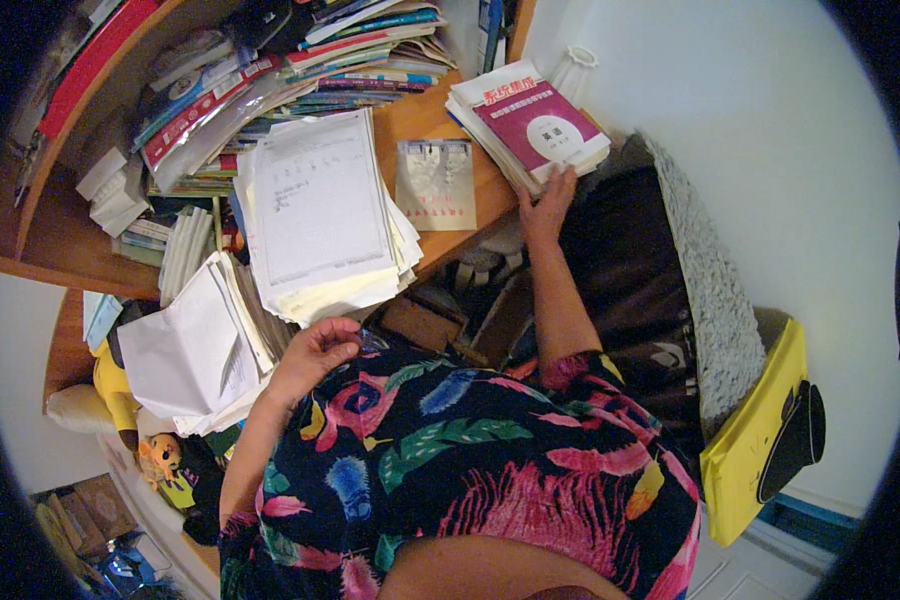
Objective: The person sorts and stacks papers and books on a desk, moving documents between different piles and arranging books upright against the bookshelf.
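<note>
My right hand [551, 206] touches the near edge of a stack of books [487, 142] at the desk's right end. Its fingertips lie against the lower edge of the top workbook [536, 124], which has a purple and white cover; whether they grip it is unclear. Low in front of my body is my left hand [322, 349], its fingers loosely curled and nothing plainly in them. Just beyond it a thick pile of papers [319, 202] overhangs the desk edge. A flat silvery packet [436, 184] with red writing lies between the pile and the books.
Books and plastic sleeves [217, 97] crowd the back of the wooden desk [450, 247]. Another paper stack [187, 345], its top sheet folded, stands to the left near a plush toy [163, 454]. A dark padded seat [622, 255] and yellow bag [757, 442] are at right.
</note>
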{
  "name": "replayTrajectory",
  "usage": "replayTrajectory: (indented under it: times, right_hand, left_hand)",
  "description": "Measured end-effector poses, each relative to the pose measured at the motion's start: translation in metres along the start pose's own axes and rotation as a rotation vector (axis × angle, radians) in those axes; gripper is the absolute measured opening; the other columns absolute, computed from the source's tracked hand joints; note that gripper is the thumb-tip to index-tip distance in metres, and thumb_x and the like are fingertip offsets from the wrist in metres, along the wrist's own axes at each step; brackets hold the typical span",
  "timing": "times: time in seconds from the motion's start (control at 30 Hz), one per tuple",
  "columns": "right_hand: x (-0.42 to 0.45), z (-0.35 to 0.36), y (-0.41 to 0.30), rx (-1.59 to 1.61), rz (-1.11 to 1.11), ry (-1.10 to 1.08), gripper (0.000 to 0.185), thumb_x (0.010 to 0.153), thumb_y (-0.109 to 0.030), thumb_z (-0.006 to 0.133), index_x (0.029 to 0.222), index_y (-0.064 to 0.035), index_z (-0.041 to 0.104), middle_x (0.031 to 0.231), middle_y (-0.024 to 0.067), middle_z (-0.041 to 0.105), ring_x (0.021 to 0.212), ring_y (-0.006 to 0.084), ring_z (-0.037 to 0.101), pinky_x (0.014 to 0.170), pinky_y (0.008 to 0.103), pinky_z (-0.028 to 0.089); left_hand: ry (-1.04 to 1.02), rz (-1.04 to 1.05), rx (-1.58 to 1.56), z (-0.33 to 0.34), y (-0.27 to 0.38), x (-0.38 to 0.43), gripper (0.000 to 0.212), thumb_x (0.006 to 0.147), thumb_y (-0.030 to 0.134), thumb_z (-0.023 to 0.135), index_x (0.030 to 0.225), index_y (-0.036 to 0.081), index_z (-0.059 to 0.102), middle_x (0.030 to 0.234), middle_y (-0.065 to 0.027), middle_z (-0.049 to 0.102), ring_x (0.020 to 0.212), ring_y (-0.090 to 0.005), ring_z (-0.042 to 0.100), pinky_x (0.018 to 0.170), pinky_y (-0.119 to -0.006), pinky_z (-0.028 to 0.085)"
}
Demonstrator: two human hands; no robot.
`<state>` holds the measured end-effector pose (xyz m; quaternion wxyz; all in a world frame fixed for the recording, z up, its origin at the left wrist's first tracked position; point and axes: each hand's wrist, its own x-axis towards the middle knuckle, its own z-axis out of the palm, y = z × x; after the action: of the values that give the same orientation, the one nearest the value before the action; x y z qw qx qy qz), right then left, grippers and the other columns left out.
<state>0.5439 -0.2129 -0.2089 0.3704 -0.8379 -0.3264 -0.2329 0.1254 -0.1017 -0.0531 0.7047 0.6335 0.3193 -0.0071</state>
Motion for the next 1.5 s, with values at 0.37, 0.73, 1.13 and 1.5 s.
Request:
replayTrajectory:
  times: [0.37, 0.73, 1.13, 1.5]
  right_hand:
    - [-0.014, 0.015, 0.006, 0.002, 0.649, -0.320, 0.064, 0.072, -0.037, 0.073, 0.106, 0.0062, 0.041, 0.090, 0.0288, 0.061, 0.087, 0.0443, 0.059, 0.078, 0.0470, 0.047]
    - [-0.012, 0.031, 0.016, 0.014, 0.581, -0.294, 0.060, 0.075, -0.034, 0.070, 0.103, 0.0096, 0.041, 0.091, 0.0312, 0.060, 0.087, 0.0453, 0.059, 0.078, 0.0466, 0.048]
    - [-0.001, -0.036, -0.018, -0.269, 0.359, -0.876, 0.046, 0.082, -0.030, 0.063, 0.107, 0.0062, 0.050, 0.098, 0.0263, 0.061, 0.093, 0.0402, 0.059, 0.080, 0.0437, 0.047]
    - [-0.003, -0.011, -0.173, 0.574, -0.027, -0.862, 0.039, 0.087, -0.028, 0.053, 0.111, 0.0026, 0.056, 0.098, 0.0225, 0.063, 0.090, 0.0349, 0.061, 0.080, 0.0398, 0.048]
  left_hand:
    - [0.016, -0.005, 0.048, -0.003, 0.006, 0.001, 0.028, 0.084, 0.003, 0.062, 0.111, 0.003, 0.056, 0.097, -0.0016, 0.060, 0.088, -0.0101, 0.056, 0.083, -0.024, 0.046]
    - [0.004, -0.025, 0.002, -0.008, -0.004, 0.003, 0.027, 0.084, 0.003, 0.062, 0.111, 0.003, 0.056, 0.097, -0.0022, 0.061, 0.089, -0.0111, 0.057, 0.084, -0.025, 0.046]
    - [0.238, 0.133, 0.029, -0.022, 0.017, -0.010, 0.021, 0.087, 0.012, 0.061, 0.106, 0.002, 0.057, 0.081, 0.0010, 0.059, 0.066, -0.0072, 0.053, 0.059, -0.021, 0.045]
    - [0.771, 0.101, 0.949, -0.098, 0.024, 0.027, 0.053, 0.077, 0.043, 0.063, 0.105, -0.002, 0.059, 0.093, -0.0201, 0.063, 0.086, -0.0356, 0.061, 0.079, -0.040, 0.047]
